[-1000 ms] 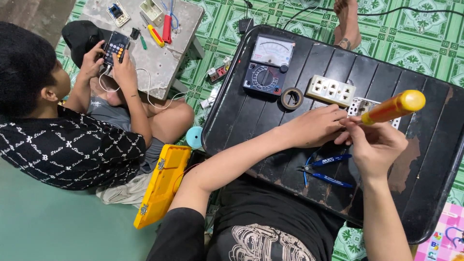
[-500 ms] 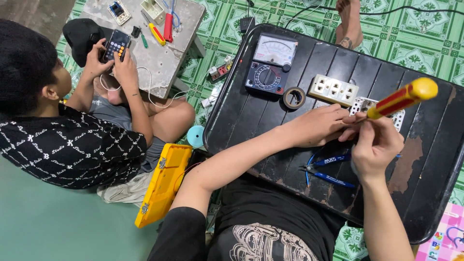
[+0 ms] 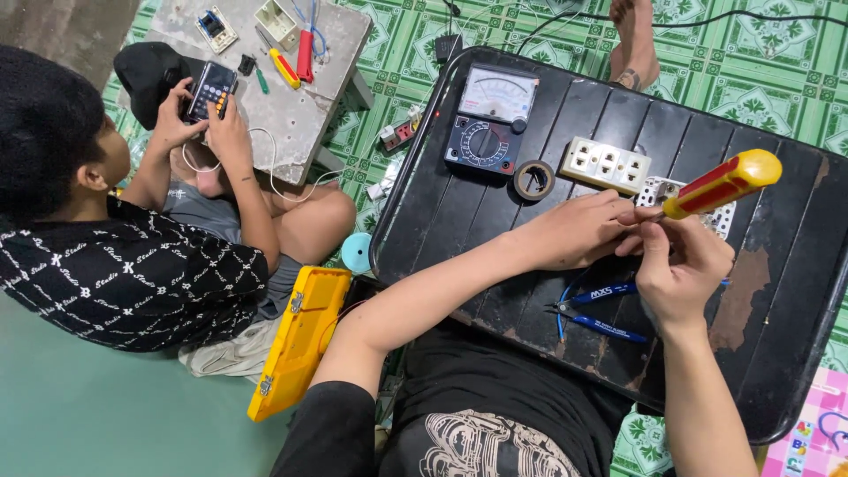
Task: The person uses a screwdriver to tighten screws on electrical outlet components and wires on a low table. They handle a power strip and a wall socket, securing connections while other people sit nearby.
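Worn black tray (image 3: pixel 777 291), glossy yellow-red screwdriver (image 3: pixel 720 184)

Black tray (image 3: pixel 777 371) with tools on it, on a green patterned floor (image 3: pixel 751 79)

A meter (image 3: pixel 491 119) lay at the tray's 11 o'clock, a roll of tape (image 3: pixel 533 179) just beside it toward the centre, a white socket strip (image 3: pixel 606 164) at 12 o'clock, and blue-handled pliers (image 3: pixel 601 309) near 6 o'clock. Off the tray at 9 o'clock, a yellow case (image 3: pixel 296 349) rested on the floor.
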